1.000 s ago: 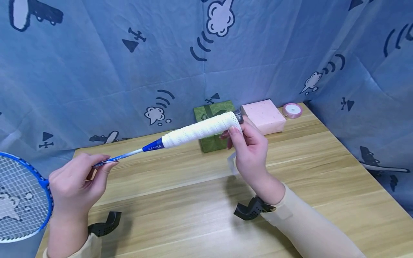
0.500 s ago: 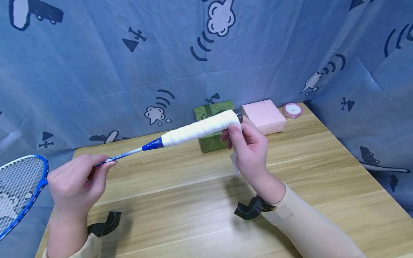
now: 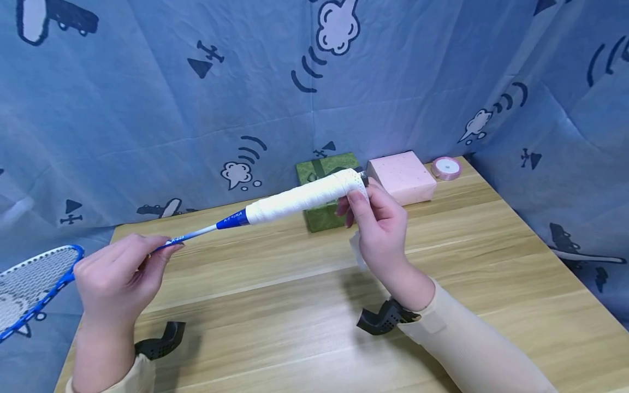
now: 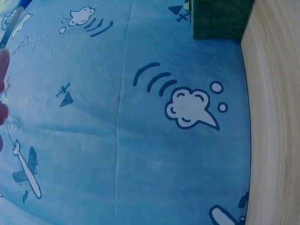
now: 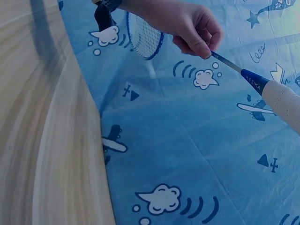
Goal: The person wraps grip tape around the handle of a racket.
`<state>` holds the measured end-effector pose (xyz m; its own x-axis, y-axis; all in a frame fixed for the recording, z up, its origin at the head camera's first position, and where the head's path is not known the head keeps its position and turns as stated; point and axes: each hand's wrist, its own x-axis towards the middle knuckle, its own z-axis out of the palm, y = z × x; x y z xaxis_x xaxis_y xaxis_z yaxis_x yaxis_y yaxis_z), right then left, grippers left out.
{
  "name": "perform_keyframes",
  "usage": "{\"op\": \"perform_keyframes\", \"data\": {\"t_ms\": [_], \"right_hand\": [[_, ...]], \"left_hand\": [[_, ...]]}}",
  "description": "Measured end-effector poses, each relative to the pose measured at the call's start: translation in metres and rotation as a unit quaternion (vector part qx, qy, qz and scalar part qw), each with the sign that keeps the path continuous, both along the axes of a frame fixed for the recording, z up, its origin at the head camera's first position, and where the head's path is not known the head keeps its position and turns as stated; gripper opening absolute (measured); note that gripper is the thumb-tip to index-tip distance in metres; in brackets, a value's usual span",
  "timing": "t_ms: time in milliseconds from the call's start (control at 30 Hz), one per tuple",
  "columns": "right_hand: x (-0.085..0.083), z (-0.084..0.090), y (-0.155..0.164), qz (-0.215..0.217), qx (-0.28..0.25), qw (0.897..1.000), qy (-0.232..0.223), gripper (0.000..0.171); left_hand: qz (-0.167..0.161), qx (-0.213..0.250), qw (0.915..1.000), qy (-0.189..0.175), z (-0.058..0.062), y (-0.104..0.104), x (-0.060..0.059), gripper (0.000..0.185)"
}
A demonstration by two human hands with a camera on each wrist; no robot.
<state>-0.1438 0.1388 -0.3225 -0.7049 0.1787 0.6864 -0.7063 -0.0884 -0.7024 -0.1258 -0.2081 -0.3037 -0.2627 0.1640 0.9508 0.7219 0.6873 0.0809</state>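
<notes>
A blue and white badminton racket is held in the air, slanting up to the right. My left hand pinches its thin shaft between thumb and fingers; the strung head extends past that hand, cut off by the left edge. White perforated grip tape is wound along the handle, leaving the dark butt end bare. With thumb and fingers, my right hand pinches the tape near the butt, and a pale strip hangs behind that hand. The right wrist view shows the shaft and blue cone.
Behind the handle on the wooden table stand a green box and a pink box. A roll of pink ribbon lies at the back right corner. Blue patterned cloth hangs around the back and sides.
The racket has rolled about its shaft, so its strung head now appears narrower and more tilted. Both hands stay nearly in place; the tape still covers most of the handle.
</notes>
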Motion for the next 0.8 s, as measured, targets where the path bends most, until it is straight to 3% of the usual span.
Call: {"op": "perform_keyframes", "data": {"t_ms": [167, 333, 533, 800], "right_hand": [[-0.0008, -0.0006, -0.001, 0.012, -0.007, 1.0, 0.0, 0.034], [-0.0006, 0.0008, -0.0027, 0.019, -0.025, 0.999, -0.005, 0.036], [-0.0008, 0.0012, -0.003, 0.018, -0.026, 0.999, -0.003, 0.035], [-0.0011, -0.0007, -0.0016, 0.003, -0.016, 1.0, -0.003, 0.038]], "left_hand": [[0.02, 0.014, 0.9996, 0.014, -0.0032, -0.0003, -0.0018, 0.048], [0.006, 0.03, 0.9992, 0.026, -0.0034, 0.0002, -0.0031, 0.048], [-0.034, 0.021, 0.9992, 0.004, -0.0007, 0.0001, -0.0016, 0.047], [-0.03, 0.004, 0.9994, -0.017, 0.0056, 0.0045, 0.0028, 0.047]]}}
